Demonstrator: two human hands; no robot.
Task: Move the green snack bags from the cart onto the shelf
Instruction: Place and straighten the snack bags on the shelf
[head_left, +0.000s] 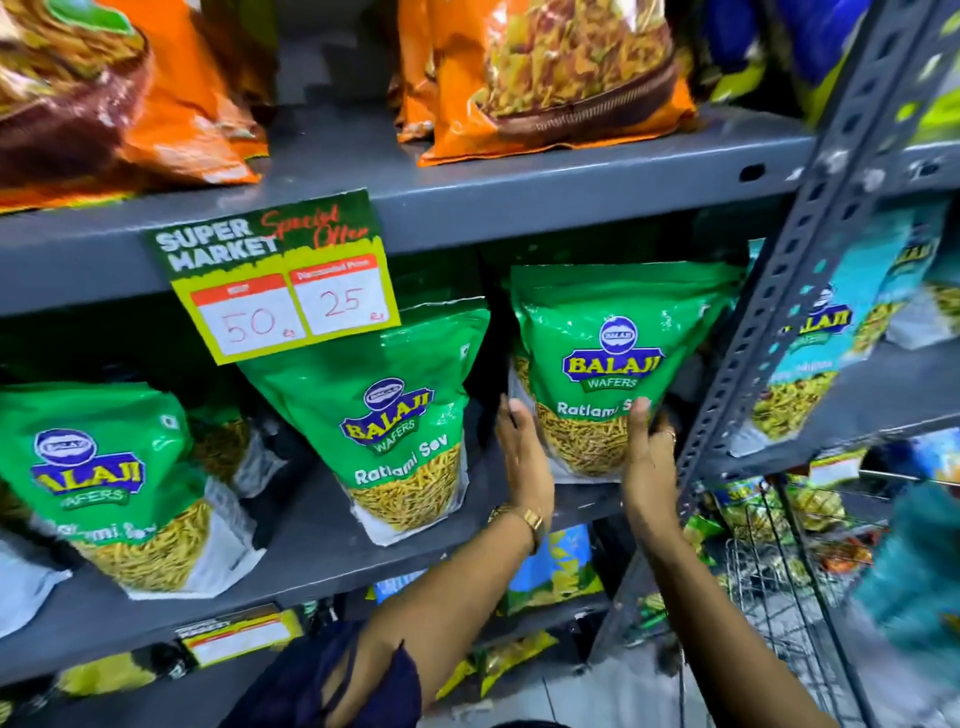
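The grey metal shelf (322, 551) carries glossy green snack bags (410, 415) standing upright. At its right end one more green bag (613, 358) stands, left hand (524, 457) and right hand (647, 457) pressed against its sides, fingers clasping it.

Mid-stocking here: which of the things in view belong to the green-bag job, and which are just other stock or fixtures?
Part of the job:
- green bag held between left hand and right hand
- two green bags already on the shelf
- middle shelf
- wire cart

Not part of it:
- orange bags above
- price tag
- teal bags on the neighbouring rack
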